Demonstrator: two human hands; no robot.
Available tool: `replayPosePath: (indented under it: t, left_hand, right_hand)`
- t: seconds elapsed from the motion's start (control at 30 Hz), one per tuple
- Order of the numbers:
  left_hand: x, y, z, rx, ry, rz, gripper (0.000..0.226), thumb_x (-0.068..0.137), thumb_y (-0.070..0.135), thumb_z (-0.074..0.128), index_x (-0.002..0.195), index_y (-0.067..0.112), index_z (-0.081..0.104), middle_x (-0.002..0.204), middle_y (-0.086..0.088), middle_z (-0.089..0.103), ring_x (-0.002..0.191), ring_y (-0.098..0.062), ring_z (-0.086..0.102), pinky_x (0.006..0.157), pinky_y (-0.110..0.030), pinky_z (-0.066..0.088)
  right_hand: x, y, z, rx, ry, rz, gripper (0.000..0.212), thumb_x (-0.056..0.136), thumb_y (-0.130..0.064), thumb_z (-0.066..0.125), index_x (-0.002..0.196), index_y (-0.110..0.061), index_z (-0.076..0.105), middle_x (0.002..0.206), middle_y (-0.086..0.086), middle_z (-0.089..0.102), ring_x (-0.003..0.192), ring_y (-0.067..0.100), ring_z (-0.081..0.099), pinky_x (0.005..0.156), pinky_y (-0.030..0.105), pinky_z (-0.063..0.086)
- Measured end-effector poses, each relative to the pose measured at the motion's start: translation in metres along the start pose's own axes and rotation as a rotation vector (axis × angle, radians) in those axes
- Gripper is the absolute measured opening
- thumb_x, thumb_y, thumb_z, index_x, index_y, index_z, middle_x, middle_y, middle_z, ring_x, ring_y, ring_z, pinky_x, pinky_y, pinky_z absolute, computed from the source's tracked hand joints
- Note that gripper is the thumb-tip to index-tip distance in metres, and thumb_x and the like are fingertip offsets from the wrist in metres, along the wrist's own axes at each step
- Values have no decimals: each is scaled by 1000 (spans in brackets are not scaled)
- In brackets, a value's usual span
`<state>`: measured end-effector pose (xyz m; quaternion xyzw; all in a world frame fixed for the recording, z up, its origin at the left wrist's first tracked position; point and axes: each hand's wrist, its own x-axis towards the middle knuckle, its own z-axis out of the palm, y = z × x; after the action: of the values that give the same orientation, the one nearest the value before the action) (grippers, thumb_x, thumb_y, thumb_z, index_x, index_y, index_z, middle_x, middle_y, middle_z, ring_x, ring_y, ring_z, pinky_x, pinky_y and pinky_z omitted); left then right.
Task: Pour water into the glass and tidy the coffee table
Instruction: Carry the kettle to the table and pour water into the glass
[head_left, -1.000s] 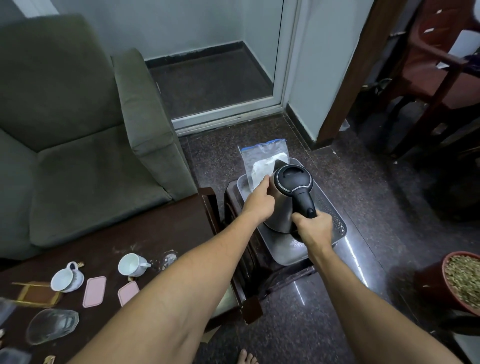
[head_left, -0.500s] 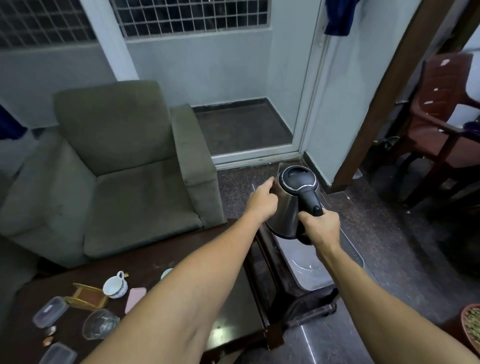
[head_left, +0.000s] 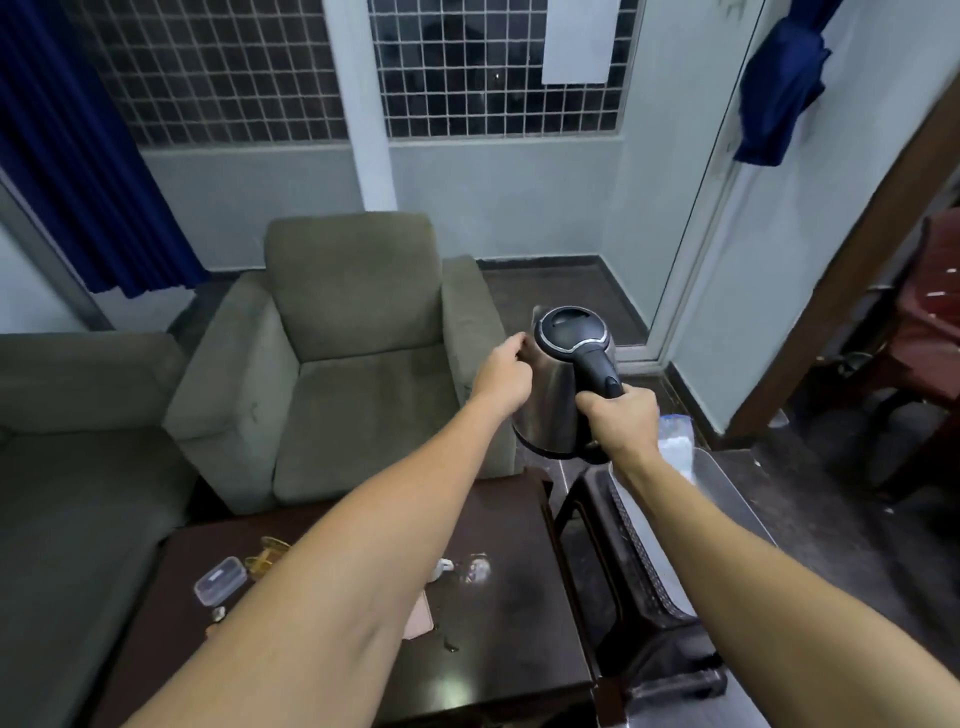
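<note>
Right grip (head_left: 618, 415) wraps the kettle (head_left: 561, 384) handle, left grip (head_left: 501, 371) steadies its side. Below them, the glass (head_left: 475, 569) awaits water and the worktop (head_left: 498, 623) remains cluttered.

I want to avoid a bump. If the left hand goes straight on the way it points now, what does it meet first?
The left hand points up and right, its fingers near the kettle wall below the spout. It would probably meet the kettle first; depth is unclear.

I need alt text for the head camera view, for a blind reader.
A right hand holds a steel kettle by its black handle, the left hand against its side, above a dark coffee table near a green armchair.
</note>
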<state>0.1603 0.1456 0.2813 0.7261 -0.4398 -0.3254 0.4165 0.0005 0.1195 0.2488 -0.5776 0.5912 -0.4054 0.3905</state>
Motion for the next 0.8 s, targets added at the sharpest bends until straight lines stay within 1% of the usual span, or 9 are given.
replayPosePath:
  t: [0.07, 0.13, 0.23, 0.37, 0.43, 0.47, 0.53, 0.63, 0.8]
  left_hand:
    - [-4, -11, -26, 6, 32, -9, 68, 89, 3, 34, 150, 30, 48, 150, 2, 54, 139, -22, 49, 115, -36, 40]
    - [-9, -23, -54, -3, 66, -8, 71, 85, 7, 33, 150, 32, 48, 151, 2, 55, 140, -23, 49, 115, -38, 41]
    - [-19, -40, -94, -1, 95, -25, 74, 82, 11, 31, 149, 34, 48, 150, 3, 55, 139, -23, 49, 115, -41, 41]
    - [-31, -66, -146, 1, 161, -36, 78, 75, 16, 29, 148, 34, 50, 148, 6, 57, 137, -22, 51, 114, -42, 43]
    - [-38, -79, -171, -10, 190, -39, 79, 74, 16, 29, 147, 32, 50, 147, 5, 57, 135, -22, 53, 113, -43, 44]
    - [-39, -88, -182, -18, 203, -33, 77, 76, 15, 30, 147, 31, 50, 147, 5, 57, 135, -21, 53, 113, -42, 44]
    - [-42, -105, -206, -35, 224, -45, 74, 78, 13, 31, 146, 33, 51, 147, 7, 58, 134, -19, 53, 113, -42, 45]
    - [-26, -147, -240, -96, 240, -63, 73, 72, 18, 31, 136, 43, 56, 139, 11, 63, 129, -19, 59, 107, -46, 51]
    - [-15, -205, -281, -127, 231, -81, 70, 69, 15, 34, 126, 46, 62, 123, 11, 72, 120, -20, 66, 101, -49, 55]
  right_hand:
    - [-14, -17, 18, 5, -16, -27, 29, 55, -35, 66, 52, -11, 52, 51, 1, 49, 55, 22, 49, 54, 37, 46]
    - [-28, -33, 36, 1, -46, -42, 29, 56, -34, 66, 51, -11, 50, 52, 3, 50, 56, 23, 50, 54, 36, 47]
    - [-51, -55, 64, -8, -92, -46, 29, 55, -36, 66, 51, -11, 51, 55, 6, 54, 56, 25, 55, 55, 45, 56]
    - [-81, -77, 102, 2, -160, -62, 29, 50, -38, 67, 48, -13, 52, 53, 5, 53, 55, 24, 54, 51, 50, 57]
    - [-98, -86, 121, 13, -182, -63, 20, 49, -38, 67, 49, -20, 59, 53, 4, 53, 54, 24, 54, 50, 57, 58]
    - [-107, -92, 130, 10, -195, -72, 16, 50, -38, 67, 48, -23, 60, 53, 3, 53, 54, 24, 55, 52, 57, 59]
    - [-127, -106, 146, 6, -213, -85, 16, 53, -35, 68, 46, -25, 59, 52, 0, 52, 55, 24, 55, 53, 51, 58]
    - [-152, -120, 168, 22, -223, -88, 26, 55, -32, 68, 45, -16, 49, 50, -1, 50, 57, 24, 53, 52, 37, 51]
    - [-186, -127, 200, 48, -254, -89, 24, 55, -30, 66, 48, -16, 48, 54, -1, 51, 56, 22, 50, 54, 34, 46]
